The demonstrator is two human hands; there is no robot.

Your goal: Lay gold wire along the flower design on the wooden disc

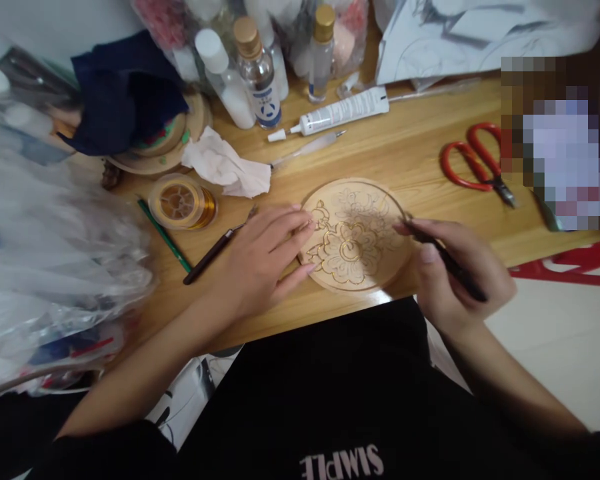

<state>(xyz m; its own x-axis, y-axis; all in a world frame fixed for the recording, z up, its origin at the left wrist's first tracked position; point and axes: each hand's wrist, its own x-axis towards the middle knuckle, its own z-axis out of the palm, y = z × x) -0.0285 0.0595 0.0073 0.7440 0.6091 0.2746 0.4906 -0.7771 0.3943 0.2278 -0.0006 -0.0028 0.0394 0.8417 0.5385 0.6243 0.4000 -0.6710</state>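
Note:
A round wooden board [360, 273] lies on the table in front of me, bearing a flower drawing partly outlined in gold wire. My left hand [275, 257] rests flat at its left edge, fingers spread and fingertips on the board. At the right rim, my right hand [460, 267] is closed around slim black tweezers [450, 261], with their tip over the board's edge. Whether the tip grips any wire is too small to tell. Beside my left hand are a dark-handled tool [209, 256], a green pencil [165, 237] and a spool of gold wire [183, 201].
Red-handled pliers [480, 167] lie at the right. Behind the board are a white tube [345, 112], a pen [310, 147], a crumpled tissue [227, 163] and several bottles [260, 87]. Plastic bags [70, 247] crowd the left side. The table's front edge runs close to my body.

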